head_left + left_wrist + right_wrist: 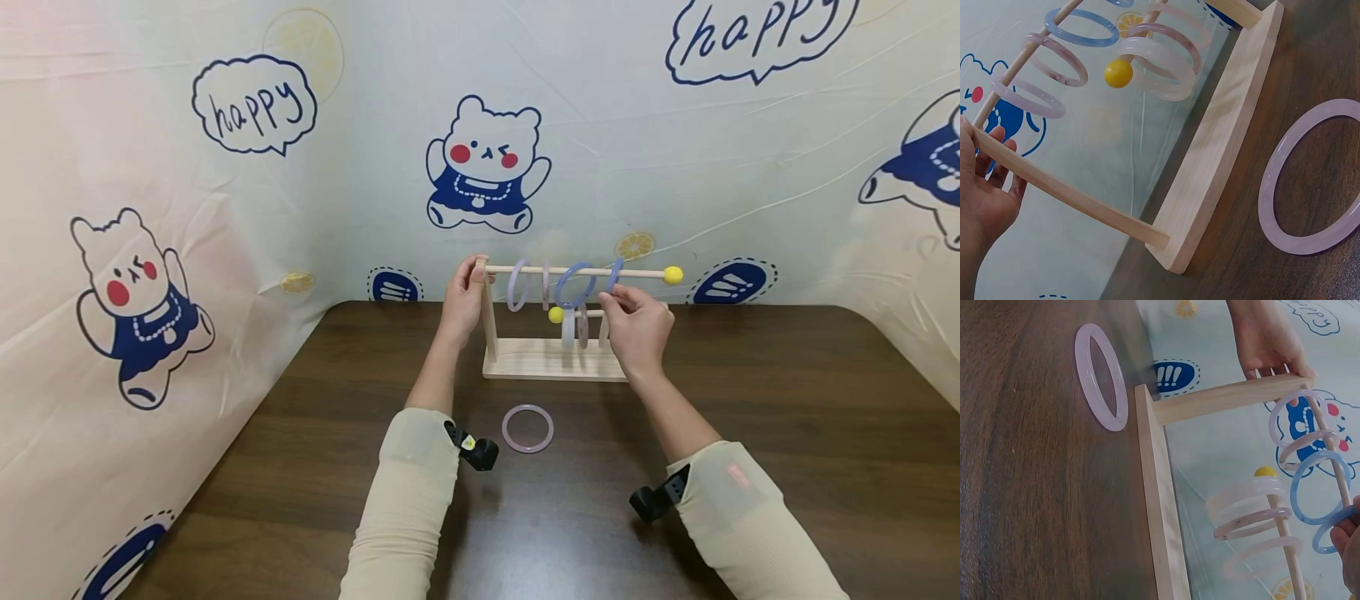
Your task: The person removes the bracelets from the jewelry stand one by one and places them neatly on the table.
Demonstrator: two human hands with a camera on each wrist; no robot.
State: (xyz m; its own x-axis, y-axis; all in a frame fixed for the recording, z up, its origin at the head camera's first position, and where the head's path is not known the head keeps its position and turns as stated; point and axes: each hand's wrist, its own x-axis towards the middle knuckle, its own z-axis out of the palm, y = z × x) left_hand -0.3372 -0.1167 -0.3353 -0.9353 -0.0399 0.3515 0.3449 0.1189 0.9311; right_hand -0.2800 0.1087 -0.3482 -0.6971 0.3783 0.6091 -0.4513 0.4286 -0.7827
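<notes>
1. where the left upright (489, 321) of the wooden rack (551, 360) meets the upper rod (645, 272), left hand (461, 308): gripping the top of the wood, fingers behind it and slightly apart.
2. right hand (641, 329): thumb and forefinger pinching one blue bangle (615, 272); spread of the other fingers cannot be told.
3. pinched bangle, position: at the upper rod, between a second blue bangle (1088, 44) and the upper yellow ball (672, 275) that caps the rod's right end.
4. upper rod, hanging, from the left: one lilac bangle (1041, 112); one mottled pinkish bangle (1075, 81); the second blue bangle.
5. lower rod (1290, 562), capped at its left end by the lower yellow ball (1118, 74): one whitish bangle (1182, 90) beside the ball, one mauve bangle (1196, 59), one pale pink bangle (1260, 547).
6. one loose lavender bangle (1266, 197): flat on the dark wooden table (300, 458), on the near side of the rack, apart from both hands.
7. printed cloth (375, 167): pale, with bears, lemon slices and "happy" bubbles, behind the table.
8. two cream sleeves (408, 508), each with a small black camera (483, 454) at the wrist.
</notes>
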